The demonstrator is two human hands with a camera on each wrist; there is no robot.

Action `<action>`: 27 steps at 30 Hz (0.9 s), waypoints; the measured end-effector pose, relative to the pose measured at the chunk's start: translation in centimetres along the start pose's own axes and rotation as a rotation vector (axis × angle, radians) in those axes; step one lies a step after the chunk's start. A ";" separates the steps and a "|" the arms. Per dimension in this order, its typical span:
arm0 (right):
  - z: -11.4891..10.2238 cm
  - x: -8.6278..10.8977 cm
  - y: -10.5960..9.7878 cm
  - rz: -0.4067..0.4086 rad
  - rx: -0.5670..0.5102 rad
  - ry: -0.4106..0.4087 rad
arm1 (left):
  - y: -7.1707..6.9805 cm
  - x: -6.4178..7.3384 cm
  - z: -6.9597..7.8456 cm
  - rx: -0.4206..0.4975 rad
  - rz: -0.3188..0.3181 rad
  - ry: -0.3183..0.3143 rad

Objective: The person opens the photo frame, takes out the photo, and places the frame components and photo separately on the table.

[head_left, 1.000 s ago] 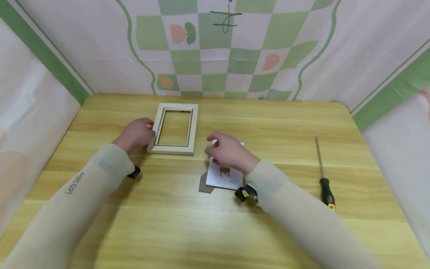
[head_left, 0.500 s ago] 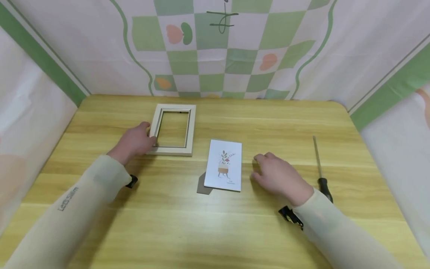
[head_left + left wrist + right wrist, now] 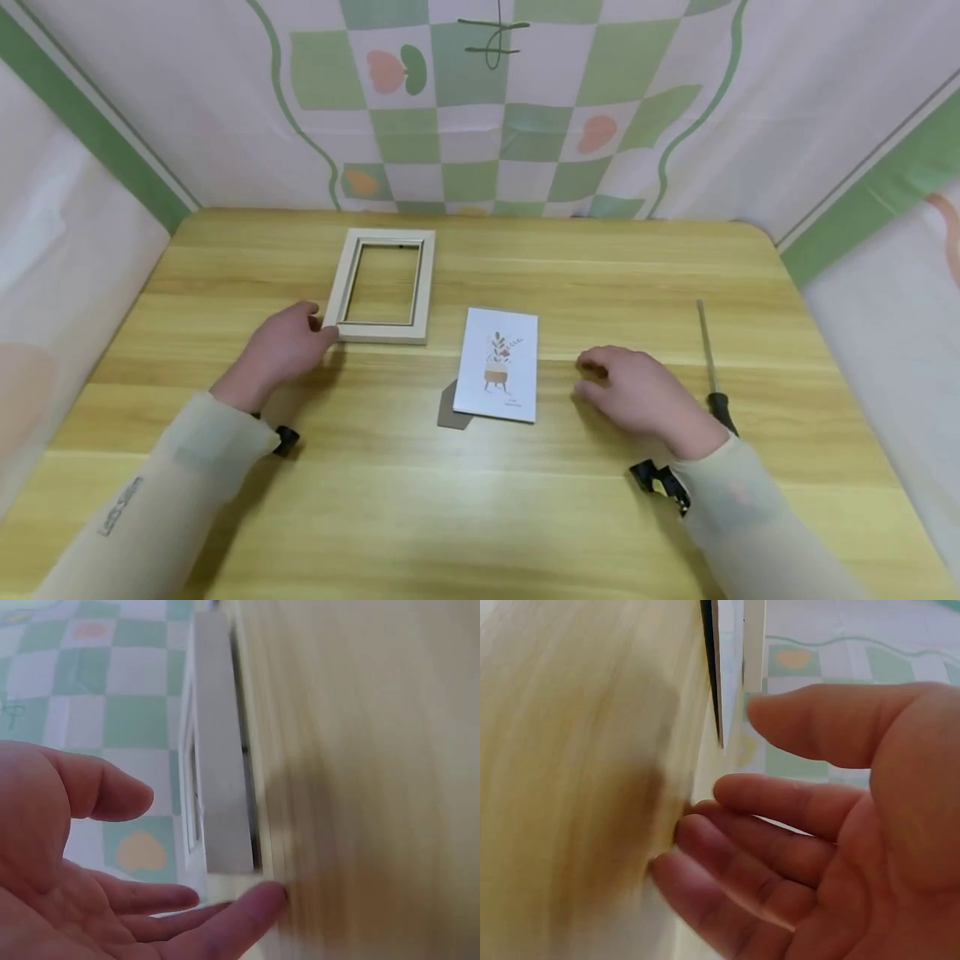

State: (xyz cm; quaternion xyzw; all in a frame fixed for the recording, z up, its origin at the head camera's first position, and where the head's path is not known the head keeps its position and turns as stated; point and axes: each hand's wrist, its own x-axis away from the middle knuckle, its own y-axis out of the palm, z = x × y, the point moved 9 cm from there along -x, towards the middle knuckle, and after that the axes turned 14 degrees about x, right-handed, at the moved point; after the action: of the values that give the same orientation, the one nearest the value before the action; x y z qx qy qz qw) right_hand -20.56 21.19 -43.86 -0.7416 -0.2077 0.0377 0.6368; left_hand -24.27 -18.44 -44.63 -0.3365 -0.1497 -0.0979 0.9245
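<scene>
A cream picture frame (image 3: 381,333) without a panel in it lies at the back left of the table. My left hand (image 3: 281,350) is beside its near left corner; in the left wrist view the thumb and fingers are spread, with nothing between them. A white card (image 3: 517,333) printed with a potted plant lies flat in the middle. Part of a grey-brown piece (image 3: 452,411) sticks out from under it; the rest is hidden. To the right of the card, my right hand (image 3: 637,392) hovers close to the tabletop. Its fingers are loosely bent and hold nothing.
A screwdriver (image 3: 708,350) lies on the right, its black handle partly hidden by my right wrist. The wooden table (image 3: 390,517) ends at a green-and-white checked curtain (image 3: 472,125) behind, with more patterned cloth at both sides.
My right hand has drawn back from the card to the right, uncovering its picture. The left hand has come down and nearer along the frame's left side. Frame and card stay put.
</scene>
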 end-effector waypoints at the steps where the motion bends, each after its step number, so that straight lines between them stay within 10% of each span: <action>1: 0.3 0.0 0.0 -0.004 -0.026 0.004 | 0.2 0.3 0.0 0.016 -0.003 -0.006; 5: 1.4 -0.1 0.1 -0.020 -0.113 0.042 | 1.1 1.8 0.4 0.024 -0.019 -0.030; 12: 2.0 -0.2 0.1 -0.025 -0.257 0.105 | 3.1 4.2 3.0 -0.334 0.009 0.026; 18: 0.9 -1.2 2.1 -0.143 -0.579 0.206 | 7.5 3.6 6.1 -0.110 -0.108 0.217; 27: -1.8 -2.3 3.3 -0.206 -0.648 0.256 | 11.5 2.0 7.7 0.075 -0.111 0.156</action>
State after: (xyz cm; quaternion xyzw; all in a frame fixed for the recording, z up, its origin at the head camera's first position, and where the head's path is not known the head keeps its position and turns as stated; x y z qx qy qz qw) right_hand -21.24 18.38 -47.13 -0.8788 -0.2012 -0.1874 0.3899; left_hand -20.79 -4.91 -45.13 -0.2842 -0.0995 -0.1693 0.9384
